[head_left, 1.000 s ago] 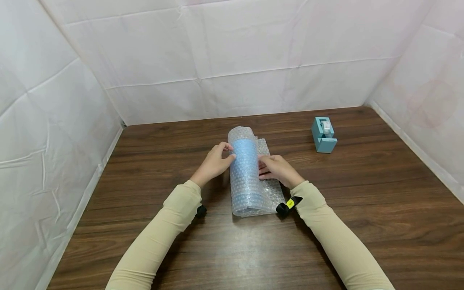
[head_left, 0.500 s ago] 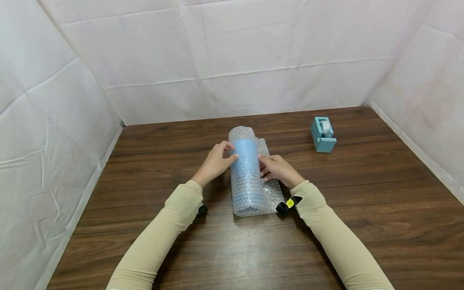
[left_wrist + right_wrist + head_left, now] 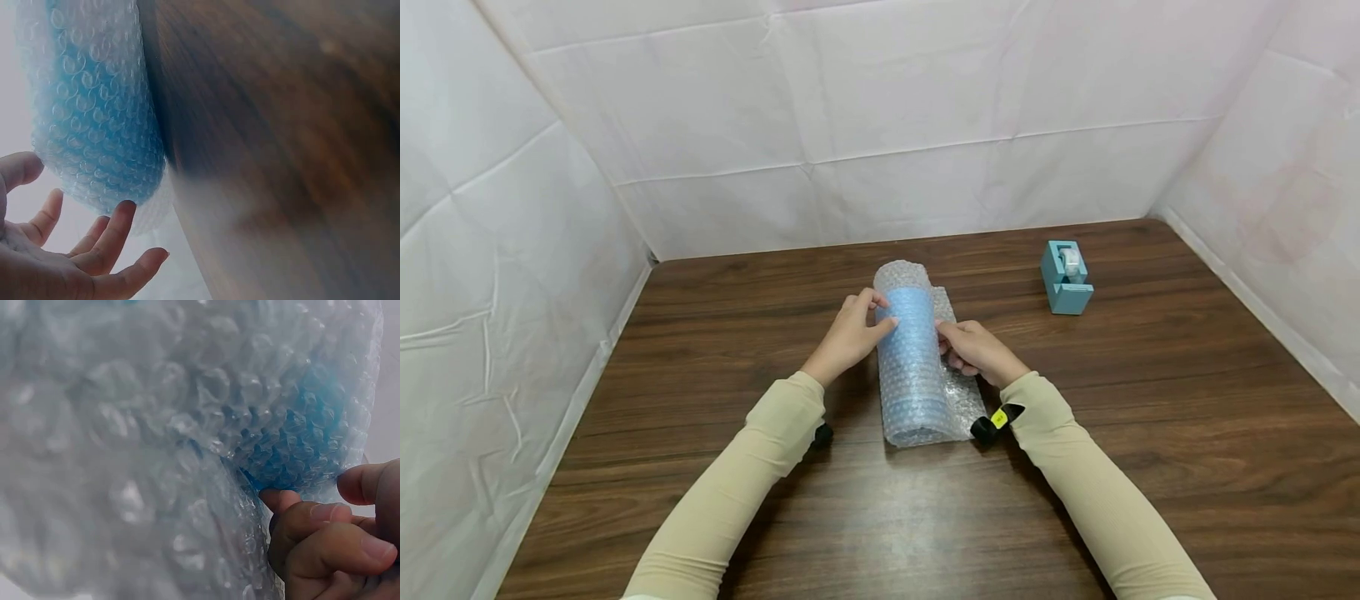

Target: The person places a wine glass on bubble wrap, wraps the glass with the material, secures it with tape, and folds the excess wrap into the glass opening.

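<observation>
A blue cylinder-shaped thing shows through a roll of bubble wrap [image 3: 913,375], which lies lengthwise on the table in the head view. A flat flap of bubble wrap [image 3: 964,400] runs out from under its right side. My left hand [image 3: 850,329] touches the roll's left side, thumb on top, and its spread fingers [image 3: 115,234] show below the roll in the left wrist view. At the roll's right side is my right hand [image 3: 977,346], its thumb against the wrap and its other fingers [image 3: 312,540] curled in beside the fold between roll and flap.
A teal tape dispenser [image 3: 1066,279] with a roll of clear tape [image 3: 1070,261] stands at the back right of the dark wooden table [image 3: 700,350]. White sheeting [image 3: 850,108] hangs behind the table and along both sides.
The roll has shifted slightly to the right, and my left hand has followed it. My right fingers have curled in from a straighter pose, while the right arm has stayed almost in place.
</observation>
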### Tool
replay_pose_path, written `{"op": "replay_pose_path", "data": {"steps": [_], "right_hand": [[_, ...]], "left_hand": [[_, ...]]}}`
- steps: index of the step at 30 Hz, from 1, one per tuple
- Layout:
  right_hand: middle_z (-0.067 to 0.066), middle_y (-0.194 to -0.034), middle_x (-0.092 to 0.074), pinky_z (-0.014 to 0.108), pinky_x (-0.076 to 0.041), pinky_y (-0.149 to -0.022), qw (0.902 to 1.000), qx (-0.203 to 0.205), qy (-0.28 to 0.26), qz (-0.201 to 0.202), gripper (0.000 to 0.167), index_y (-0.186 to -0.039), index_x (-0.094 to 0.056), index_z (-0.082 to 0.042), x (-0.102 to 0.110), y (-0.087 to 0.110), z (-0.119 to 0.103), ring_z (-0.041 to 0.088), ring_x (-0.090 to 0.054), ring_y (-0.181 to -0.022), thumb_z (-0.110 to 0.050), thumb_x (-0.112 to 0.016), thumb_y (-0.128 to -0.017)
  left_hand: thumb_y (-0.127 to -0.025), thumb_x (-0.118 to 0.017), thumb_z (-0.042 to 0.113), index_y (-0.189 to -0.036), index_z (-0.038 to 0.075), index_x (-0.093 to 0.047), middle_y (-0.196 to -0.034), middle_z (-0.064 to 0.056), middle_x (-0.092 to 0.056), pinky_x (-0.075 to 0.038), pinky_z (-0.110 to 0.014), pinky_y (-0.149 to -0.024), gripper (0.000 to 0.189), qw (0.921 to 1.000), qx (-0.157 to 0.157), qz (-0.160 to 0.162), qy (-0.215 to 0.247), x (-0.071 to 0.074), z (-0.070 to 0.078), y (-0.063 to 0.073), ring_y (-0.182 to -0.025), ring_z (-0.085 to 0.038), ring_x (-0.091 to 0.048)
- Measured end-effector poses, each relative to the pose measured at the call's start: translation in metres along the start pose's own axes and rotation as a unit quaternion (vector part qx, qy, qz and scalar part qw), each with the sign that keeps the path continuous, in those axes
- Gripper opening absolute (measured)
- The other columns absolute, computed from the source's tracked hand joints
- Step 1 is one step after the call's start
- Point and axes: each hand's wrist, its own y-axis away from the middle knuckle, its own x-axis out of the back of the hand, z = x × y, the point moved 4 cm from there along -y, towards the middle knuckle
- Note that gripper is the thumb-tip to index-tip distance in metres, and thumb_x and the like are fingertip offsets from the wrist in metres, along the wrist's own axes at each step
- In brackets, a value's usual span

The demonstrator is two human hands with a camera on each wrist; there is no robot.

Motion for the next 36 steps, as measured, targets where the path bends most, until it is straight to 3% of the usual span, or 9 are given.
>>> {"op": "replay_pose_path", "data": {"steps": [11, 18, 23, 32, 36], "right_hand": [[-0.002, -0.053, -0.04, 0.023, -0.027, -0.04, 0.9999, 0.0, 0.016, -0.005, 0.05, -0.074, -0.05, -0.006, 0.001, 0.001, 0.0, 0.009, -0.029, -0.041, -0.043, -0.034, -0.103], [0.003, -0.076, -0.047, 0.022, -0.03, -0.042, 0.9994, 0.014, 0.022, 0.022, 0.038, -0.097, -0.046, -0.006, 0.002, 0.001, 0.0, 0.01, -0.033, -0.047, -0.043, -0.037, -0.103], [0.004, -0.082, -0.052, 0.022, -0.032, -0.045, 0.9976, 0.035, 0.01, 0.058, 0.036, -0.111, -0.051, -0.004, 0.006, 0.001, -0.002, 0.01, -0.037, -0.05, -0.038, -0.046, -0.101], [0.001, -0.067, -0.052, 0.024, -0.041, -0.05, 0.9944, 0.038, 0.013, 0.097, 0.031, -0.103, -0.063, -0.003, 0.014, 0.001, -0.004, 0.01, -0.044, -0.053, -0.032, -0.052, -0.099], [0.003, -0.074, -0.056, 0.023, -0.041, -0.05, 0.9957, 0.025, 0.009, 0.088, 0.041, -0.107, -0.064, -0.002, 0.016, 0.001, -0.003, 0.009, -0.046, -0.053, -0.04, -0.05, -0.099]], "left_hand": [[-0.097, -0.057, 0.03, -0.121, 0.011, -0.047, -0.127, -0.016, -0.04, -0.045, -0.043, -0.09, 0.032, 1.0, -0.001, 0.003, 0.006, -0.002, 0.003, -0.002, -0.108, -0.028, -0.047], [-0.097, -0.057, 0.031, -0.12, 0.011, -0.047, -0.124, -0.015, -0.041, -0.045, -0.042, -0.089, 0.032, 0.9999, 0.0, 0.003, 0.011, -0.002, 0.002, -0.002, -0.108, -0.028, -0.046], [-0.097, -0.057, 0.031, -0.12, 0.011, -0.047, -0.125, -0.015, -0.04, -0.045, -0.04, -0.086, 0.033, 0.9999, 0.004, 0.002, 0.014, -0.003, 0.002, -0.003, -0.105, -0.027, -0.046], [-0.097, -0.058, 0.031, -0.119, 0.011, -0.047, -0.125, -0.015, -0.038, -0.041, -0.037, -0.082, 0.032, 0.9999, 0.006, 0.006, 0.015, -0.007, 0.005, -0.006, -0.099, -0.025, -0.044], [-0.096, -0.058, 0.032, -0.119, 0.012, -0.047, -0.122, -0.015, -0.037, -0.04, -0.037, -0.079, 0.032, 0.9999, 0.004, 0.007, 0.014, -0.009, 0.006, -0.006, -0.095, -0.025, -0.044]]}}
